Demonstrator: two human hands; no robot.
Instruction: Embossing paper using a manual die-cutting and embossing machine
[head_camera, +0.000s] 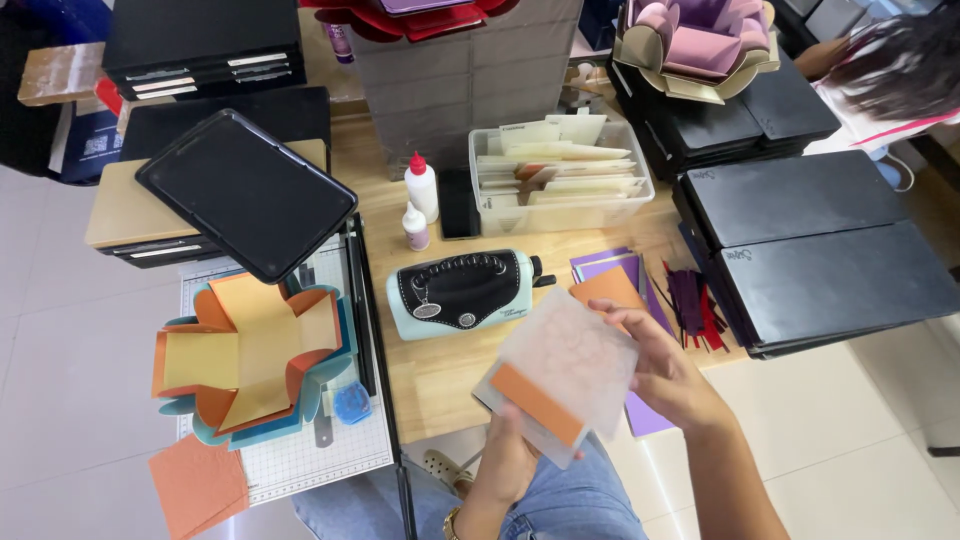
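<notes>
Both hands held a translucent embossing folder (568, 372) with an orange card (535, 403) tucked inside, above the front edge of the wooden worktop (440, 375). The left hand (507, 462) gripped its lower edge and the right hand (662, 372) clasped its right side. Just behind it sat a mint and black embossing machine (462, 291), with purple card sheets (608, 268) to its right.

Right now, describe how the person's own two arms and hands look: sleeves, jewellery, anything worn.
Both forearms are bare, with no sleeves in view. The left hand wears no glove; a gold-coloured band, a watch or a bracelet, sits at its wrist, partly cut off by the picture's lower edge. The right hand is also ungloved, with no ring or wristband visible. Beneath the arms, blue denim jeans cover the lap.
</notes>
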